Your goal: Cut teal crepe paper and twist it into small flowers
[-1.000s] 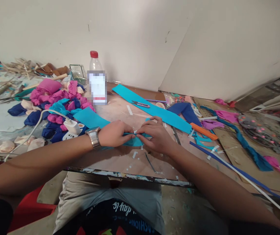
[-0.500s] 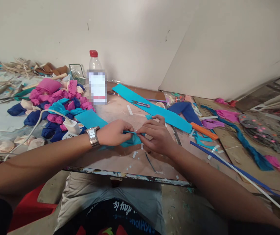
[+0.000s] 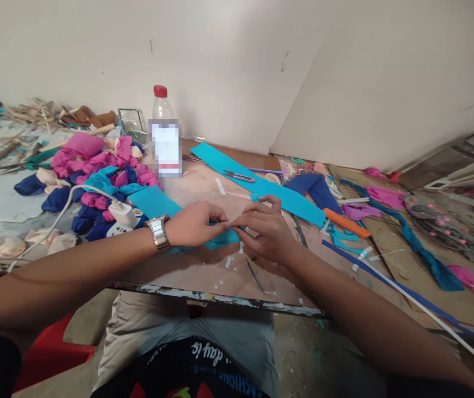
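Observation:
My left hand (image 3: 198,223), a metal watch (image 3: 158,232) on its wrist, is closed in a pinch on a soft turquoise strip (image 3: 225,240) of cloth or crepe paper. My right hand (image 3: 267,229) meets it fingertip to fingertip and pinches the same strip; a turquoise end (image 3: 255,197) shows behind its fingers. The exact spot of the pinch is hidden by the fingers. Beyond the hands lies a long flat turquoise band (image 3: 290,200), with thread snips (image 3: 240,176) resting on it. Small white slips (image 3: 228,262) are scattered under the hands.
At the left is a heap of pink, navy and turquoise cloth rosettes (image 3: 96,160), beside a white charger (image 3: 123,214) with its cable. A red-capped bottle (image 3: 163,105) stands at the back. An orange-handled cutter (image 3: 346,222) and blue strip (image 3: 365,265) lie at right.
The left thumb now lies straighter over the strip, covering an edge that showed beside it before. The right hand has barely shifted. Nothing was let go.

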Demonstrator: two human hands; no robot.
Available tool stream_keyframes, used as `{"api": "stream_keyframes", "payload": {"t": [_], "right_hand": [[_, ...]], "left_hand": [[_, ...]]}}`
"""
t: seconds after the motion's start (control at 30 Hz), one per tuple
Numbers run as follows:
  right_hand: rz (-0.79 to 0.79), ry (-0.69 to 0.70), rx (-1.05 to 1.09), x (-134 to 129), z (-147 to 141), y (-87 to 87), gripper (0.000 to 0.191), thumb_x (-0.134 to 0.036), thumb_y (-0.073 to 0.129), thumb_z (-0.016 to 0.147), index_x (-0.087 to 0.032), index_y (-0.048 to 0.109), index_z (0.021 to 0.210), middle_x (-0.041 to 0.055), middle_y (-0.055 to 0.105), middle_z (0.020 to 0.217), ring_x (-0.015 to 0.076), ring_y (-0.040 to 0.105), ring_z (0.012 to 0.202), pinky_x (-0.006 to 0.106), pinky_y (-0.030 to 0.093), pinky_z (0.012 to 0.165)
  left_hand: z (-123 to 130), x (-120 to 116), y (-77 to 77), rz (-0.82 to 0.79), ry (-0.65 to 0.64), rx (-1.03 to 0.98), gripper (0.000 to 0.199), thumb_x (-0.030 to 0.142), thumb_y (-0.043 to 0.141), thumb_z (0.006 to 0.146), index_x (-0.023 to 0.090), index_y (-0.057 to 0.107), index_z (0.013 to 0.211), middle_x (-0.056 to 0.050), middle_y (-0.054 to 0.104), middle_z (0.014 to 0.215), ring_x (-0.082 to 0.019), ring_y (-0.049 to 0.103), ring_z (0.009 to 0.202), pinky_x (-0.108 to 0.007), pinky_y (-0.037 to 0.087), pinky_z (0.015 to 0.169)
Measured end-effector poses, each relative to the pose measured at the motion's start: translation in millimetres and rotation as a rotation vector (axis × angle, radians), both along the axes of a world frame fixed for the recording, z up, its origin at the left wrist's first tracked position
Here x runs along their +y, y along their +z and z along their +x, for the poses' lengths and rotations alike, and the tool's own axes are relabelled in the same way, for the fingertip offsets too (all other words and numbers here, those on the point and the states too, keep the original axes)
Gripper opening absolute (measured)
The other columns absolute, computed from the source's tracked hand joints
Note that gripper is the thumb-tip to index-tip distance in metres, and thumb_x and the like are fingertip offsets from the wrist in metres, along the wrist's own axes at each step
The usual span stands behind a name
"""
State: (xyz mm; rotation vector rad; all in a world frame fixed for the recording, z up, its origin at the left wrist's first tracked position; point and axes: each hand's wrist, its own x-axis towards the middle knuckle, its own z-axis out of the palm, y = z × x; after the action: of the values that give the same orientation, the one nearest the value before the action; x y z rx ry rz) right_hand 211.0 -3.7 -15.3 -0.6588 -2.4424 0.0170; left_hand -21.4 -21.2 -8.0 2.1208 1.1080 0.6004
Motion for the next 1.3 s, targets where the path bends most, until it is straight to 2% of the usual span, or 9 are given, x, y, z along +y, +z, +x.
{"api": "stream_keyframes", "payload": {"t": [0.3,0.73,1.0,1.17,1.3], "right_hand": [[-0.024,-0.046,-0.018,-2.1,-1.5,0.8,0.011,-0.026,0.066,0.099,-0.025,0.073,0.092,-0.0005,0.082,0.087,0.0224,0.069,0.101,0.047,0.027,0.102],[-0.039,-0.049,0.021,-1.7,-1.9,-3.5,0.01,-0.026,0.066,0.099,-0.025,0.072,0.091,-0.0003,0.08,0.088,0.0238,0.066,0.107,0.047,0.026,0.103],[-0.049,-0.068,0.007,-2.1,-2.0,-3.7,0.012,-0.027,0.065,0.1,-0.025,0.072,0.09,0.0002,0.081,0.088,0.0244,0.067,0.107,0.047,0.026,0.103],[-0.065,-0.078,0.003,-3.1,-2.4,-3.2,0.011,-0.028,0.065,0.099,-0.025,0.072,0.091,0.0008,0.081,0.089,0.025,0.066,0.107,0.047,0.026,0.103],[-0.073,-0.097,0.008,-2.6,-1.6,-5.0,0.011,-0.027,0.064,0.099,-0.024,0.071,0.091,0.0014,0.08,0.09,0.0256,0.065,0.11,0.047,0.025,0.103]], "left_hand": [[1.0,-4.8,-1.2,0.11,0.008,-0.051,0.024,0.03,0.058,0.094,0.017,0.076,0.087,-0.001,0.074,0.076,-0.014,0.061,0.068,-0.027,0.04,0.066],[2.1,-5.1,-2.1,0.134,0.027,-0.068,0.02,0.026,0.059,0.09,0.016,0.075,0.081,0.001,0.072,0.072,-0.012,0.059,0.065,-0.026,0.039,0.065],[2.1,-4.6,-2.5,0.137,0.031,-0.021,0.035,0.038,0.055,0.098,0.015,0.077,0.085,-0.003,0.074,0.074,-0.014,0.061,0.066,-0.027,0.04,0.064],[2.0,-6.8,-2.3,0.182,0.042,0.015,0.025,0.032,0.058,0.096,0.018,0.079,0.094,-0.003,0.079,0.085,-0.017,0.068,0.075,-0.028,0.044,0.069],[3.1,-8.6,-4.2,0.302,0.071,0.159,0.026,0.034,0.057,0.098,0.021,0.079,0.102,-0.005,0.081,0.091,-0.02,0.071,0.078,-0.029,0.042,0.068]]}}
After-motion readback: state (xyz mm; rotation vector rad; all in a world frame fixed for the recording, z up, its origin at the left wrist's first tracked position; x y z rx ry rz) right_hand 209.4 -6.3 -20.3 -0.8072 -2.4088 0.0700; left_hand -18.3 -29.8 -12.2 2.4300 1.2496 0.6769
